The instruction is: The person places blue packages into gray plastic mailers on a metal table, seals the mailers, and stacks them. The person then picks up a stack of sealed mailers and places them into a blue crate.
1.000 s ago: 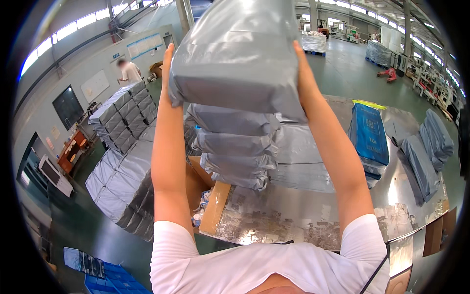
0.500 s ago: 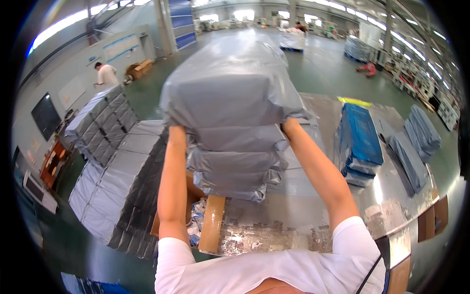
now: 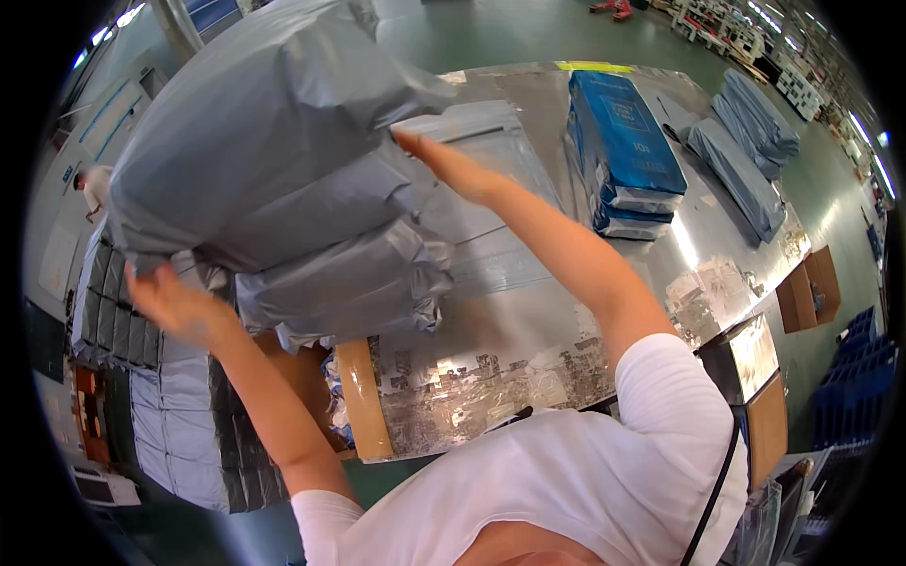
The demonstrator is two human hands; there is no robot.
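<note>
A large grey plastic-wrapped package (image 3: 236, 132) is tilted to the left, above more grey packages (image 3: 340, 278) stacked under it. My left hand (image 3: 179, 307) grips its lower left corner, slightly blurred. At its right edge, my right hand (image 3: 434, 160) has its fingertips tucked behind the grey plastic, partly hidden. The lower packages stand at the left end of a metal-topped table (image 3: 491, 387), beside an open cardboard box (image 3: 363, 396) holding crumpled scraps.
Blue plastic-wrapped packs (image 3: 632, 151) and long grey packages (image 3: 736, 179) lie on the table's right part. Rows of grey packages (image 3: 175, 429) stand to the left. At the far left is another person (image 3: 94, 189). A cardboard box (image 3: 810, 291) sits beyond the table's right edge.
The top grey package has shifted left and tilted over the stack, with both hands still on it. My view has turned, so the table shows more fully.
</note>
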